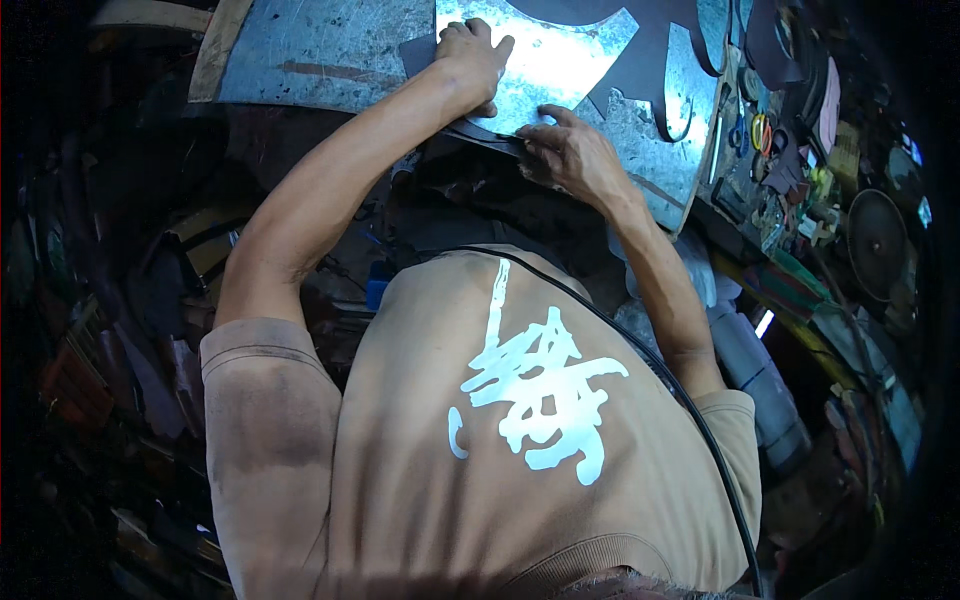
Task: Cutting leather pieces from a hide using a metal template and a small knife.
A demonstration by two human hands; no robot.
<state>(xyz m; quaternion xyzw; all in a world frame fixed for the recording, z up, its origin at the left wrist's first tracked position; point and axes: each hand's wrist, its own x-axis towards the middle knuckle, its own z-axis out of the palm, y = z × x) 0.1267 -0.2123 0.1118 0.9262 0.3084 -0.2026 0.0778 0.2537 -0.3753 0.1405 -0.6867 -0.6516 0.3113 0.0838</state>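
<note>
- The left grip (470,62) was released, its fingers spread over the left part of a shiny pale sheet (560,60) with curved edges.
- The right grip (572,150) was at the near edge of that sheet, its fingers bent around the border; whether it was clenched on anything, one cannot tell.
- The pale sheet lay between the two grips and reached beyond them, on the metallic tabletop (300,40).
- Dark sheet material (640,50) lay beyond and to the right of the right grip, and a dark edge also showed under the sheet between the grips.
- A curved dark strip (688,128) lay right of the right grip, near the side of the tabletop.
- Further right of it were scissors with orange and yellow handles (760,132), among small clutter.
- A round disc (877,245) stood well apart, farther right and nearer the person.
- Behind both grips, a black cable (655,358) crossed the tan shirt (400,400).
</note>
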